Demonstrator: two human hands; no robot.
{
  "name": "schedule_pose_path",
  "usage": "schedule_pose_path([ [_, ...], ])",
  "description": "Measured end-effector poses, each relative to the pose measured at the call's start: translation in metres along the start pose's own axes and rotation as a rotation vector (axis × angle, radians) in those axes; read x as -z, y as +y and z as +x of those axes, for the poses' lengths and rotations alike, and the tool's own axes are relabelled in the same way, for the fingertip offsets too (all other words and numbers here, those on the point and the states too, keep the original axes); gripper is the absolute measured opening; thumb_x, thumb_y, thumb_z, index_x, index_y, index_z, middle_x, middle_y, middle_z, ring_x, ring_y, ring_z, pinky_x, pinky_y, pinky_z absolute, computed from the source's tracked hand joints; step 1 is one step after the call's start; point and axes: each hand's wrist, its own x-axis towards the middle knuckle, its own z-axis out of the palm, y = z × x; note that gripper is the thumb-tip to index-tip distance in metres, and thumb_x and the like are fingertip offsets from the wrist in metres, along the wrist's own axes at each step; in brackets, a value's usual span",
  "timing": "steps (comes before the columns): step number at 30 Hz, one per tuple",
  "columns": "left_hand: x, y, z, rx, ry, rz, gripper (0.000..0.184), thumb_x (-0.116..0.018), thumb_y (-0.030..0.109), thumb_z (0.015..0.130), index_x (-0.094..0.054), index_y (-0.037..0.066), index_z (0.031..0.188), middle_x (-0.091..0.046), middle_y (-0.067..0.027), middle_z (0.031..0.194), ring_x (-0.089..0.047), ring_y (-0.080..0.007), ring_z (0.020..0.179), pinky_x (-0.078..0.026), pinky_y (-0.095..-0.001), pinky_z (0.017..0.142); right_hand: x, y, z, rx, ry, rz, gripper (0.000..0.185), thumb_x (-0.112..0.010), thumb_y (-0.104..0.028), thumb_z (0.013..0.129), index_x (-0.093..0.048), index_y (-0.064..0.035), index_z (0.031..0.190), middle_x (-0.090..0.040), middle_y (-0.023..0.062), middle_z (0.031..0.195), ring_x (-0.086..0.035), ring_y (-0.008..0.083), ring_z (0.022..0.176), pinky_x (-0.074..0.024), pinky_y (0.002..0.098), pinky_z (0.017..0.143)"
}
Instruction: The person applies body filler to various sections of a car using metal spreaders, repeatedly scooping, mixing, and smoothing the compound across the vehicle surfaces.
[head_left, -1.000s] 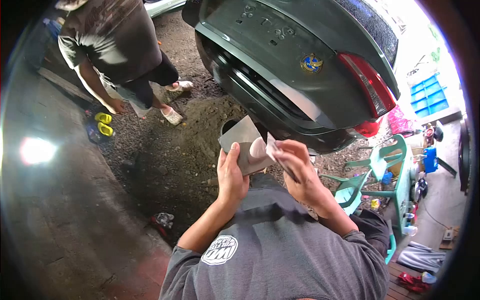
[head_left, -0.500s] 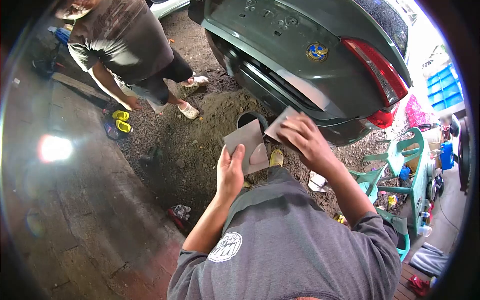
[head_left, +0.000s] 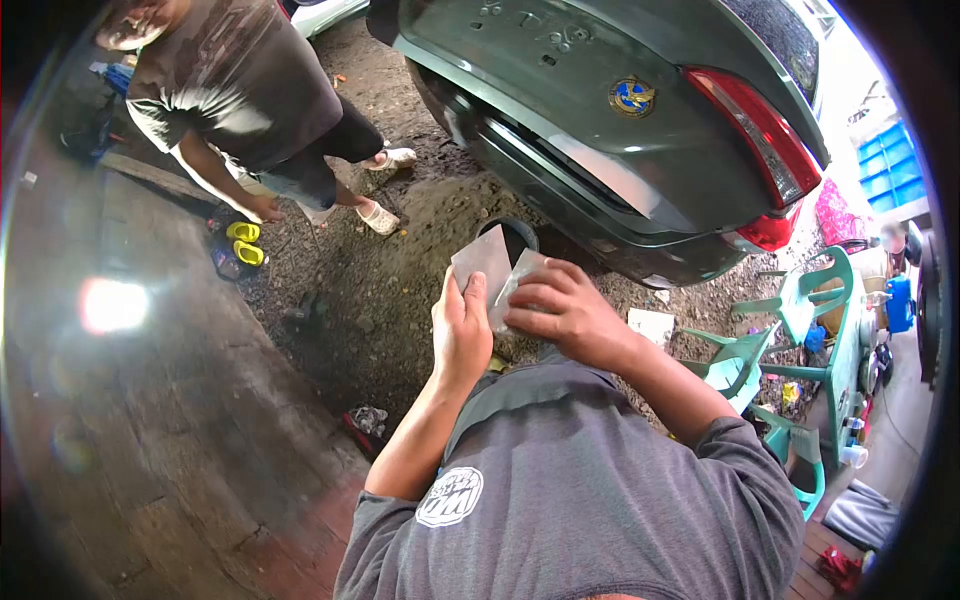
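My left hand (head_left: 463, 335) grips a flat grey plate (head_left: 483, 258), its thumb lying on the upper face. My right hand (head_left: 575, 318) is closed on a thin flat spreader (head_left: 512, 283), which lies against or just over the plate's right side. The pinkish paste on the plate is now hidden behind the spreader and fingers. Beyond both hands is the rear of a dark green car (head_left: 470, 150), with a pale smooth patch (head_left: 612, 182) along its bumper.
A dark bucket (head_left: 527, 232) stands just beyond the plate. At left a person (head_left: 250, 100) stands on the dirt near yellow clogs (head_left: 245, 244). Green plastic chairs (head_left: 735, 362) are at right, with a white sheet (head_left: 652, 326) on the ground.
My right hand has come down and left, bringing the spreader from beside the plate onto or over its right side. The plate has turned slightly; the paste is no longer visible.
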Motion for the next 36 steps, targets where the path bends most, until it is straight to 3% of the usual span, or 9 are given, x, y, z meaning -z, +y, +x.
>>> schedule_pose_path([
  [7, -0.002, 0.009, 0.014, -0.080, 0.109, 0.134, 0.039, -0.049, 0.023, 0.105, -0.052, -0.011, 0.124, -0.066, -0.0307, 0.107, -0.066, -0.0437, 0.095, -0.051, -0.0428, 0.082, -0.007, -0.010, -0.011, 0.020, -0.092, -0.002, 0.038, -0.063, -0.015, 0.078, -0.064, -0.0163, 0.115, -0.059, 0.0039, 0.122, -0.056, 0.0274, 0.117, -0.0406, 0.0509, 0.106],
  [9, 0.004, 0.015, 0.018, -0.078, 0.138, 0.137, 0.039, -0.050, 0.024, 0.104, -0.052, -0.011, 0.122, -0.066, -0.0314, 0.105, -0.066, -0.0430, 0.093, -0.051, -0.0418, 0.080, -0.007, -0.008, -0.016, -0.056, -0.101, 0.106, 0.046, -0.068, -0.004, 0.075, -0.063, -0.0156, 0.120, -0.057, 0.0100, 0.126, -0.054, 0.0320, 0.121, -0.0419, 0.0519, 0.106],
  [14, 0.006, 0.001, 0.024, 0.170, 0.118, -0.448, 0.032, -0.052, 0.023, 0.104, -0.052, -0.001, 0.126, -0.063, -0.0125, 0.113, -0.063, -0.0208, 0.097, -0.052, -0.0353, 0.084, 0.020, -0.020, -0.001, -0.044, 0.213, 0.330, 0.055, -0.074, 0.001, 0.076, -0.062, -0.0171, 0.126, -0.053, 0.0180, 0.127, -0.052, 0.0383, 0.123, -0.0428, 0.0544, 0.106],
  [15, 0.002, 0.009, 0.018, 0.309, 0.094, -0.708, 0.036, -0.054, 0.024, 0.103, -0.049, 0.003, 0.131, -0.061, -0.0097, 0.117, -0.063, -0.0198, 0.101, -0.053, -0.0358, 0.087, 0.023, -0.024, 0.003, -0.005, 0.271, 0.343, 0.057, -0.075, -0.001, 0.075, -0.062, -0.0179, 0.128, -0.052, 0.0180, 0.127, -0.052, 0.0385, 0.122, -0.0424, 0.0546, 0.107],
  [19, 0.000, 0.017, 0.003, 0.428, 0.142, -0.854, 0.033, -0.057, 0.024, 0.101, -0.050, 0.005, 0.127, -0.063, -0.0100, 0.114, -0.065, -0.0214, 0.099, -0.055, -0.0374, 0.086, 0.002, -0.023, 0.008, 0.026, 0.242, 0.297, 0.060, -0.075, -0.001, 0.077, -0.061, -0.0220, 0.131, -0.050, 0.0155, 0.130, -0.052, 0.0374, 0.123, -0.0439, 0.0522, 0.106],
  [25, 0.009, -0.004, -0.008, 0.459, 0.174, -0.991, 0.025, -0.055, 0.017, 0.102, -0.053, 0.006, 0.124, -0.065, -0.0073, 0.113, -0.065, -0.0187, 0.101, -0.056, -0.0358, 0.085, -0.029, 0.018, -0.023, -0.263, 0.038, 0.138, 0.064, -0.066, 0.016, 0.071, -0.061, -0.0145, 0.126, -0.050, 0.0194, 0.129, -0.053, 0.0387, 0.120, -0.0474, 0.0427, 0.100],
  [31, 0.044, 0.007, -0.005, 0.473, 0.084, -0.952, 0.036, -0.061, 0.028, 0.100, -0.052, 0.008, 0.129, -0.062, -0.0056, 0.118, -0.062, -0.0181, 0.107, -0.053, -0.0371, 0.089, -0.029, 0.028, -0.029, -0.673, 0.128, 0.623, 0.033, -0.057, 0.007, 0.091, -0.061, -0.0056, 0.121, -0.062, 0.0125, 0.114, -0.060, 0.0231, 0.110, -0.0469, 0.0328, 0.096],
  [32, 0.045, 0.001, -0.006, 0.490, 0.052, -0.954, 0.037, -0.061, 0.028, 0.100, -0.052, 0.007, 0.130, -0.062, -0.0062, 0.118, -0.062, -0.0186, 0.107, -0.054, -0.0373, 0.089, -0.022, 0.025, -0.020, -0.802, 0.194, 0.644, 0.027, -0.065, -0.003, 0.092, -0.059, -0.0025, 0.118, -0.065, 0.0088, 0.107, -0.060, 0.0171, 0.103, -0.0467, 0.0315, 0.093],
  [36, 0.042, -0.021, -0.023, 0.528, -0.111, -0.896, 0.037, -0.065, 0.019, 0.097, -0.050, 0.004, 0.128, -0.063, -0.0102, 0.117, -0.065, -0.0217, 0.104, -0.057, -0.0388, 0.087, -0.004, 0.035, 0.013, -0.806, 0.304, 1.101, 0.044, -0.072, -0.024, 0.090, -0.054, -0.0003, 0.123, -0.063, 0.0061, 0.108, -0.059, 0.0133, 0.100, -0.0466, 0.0293, 0.090],
])
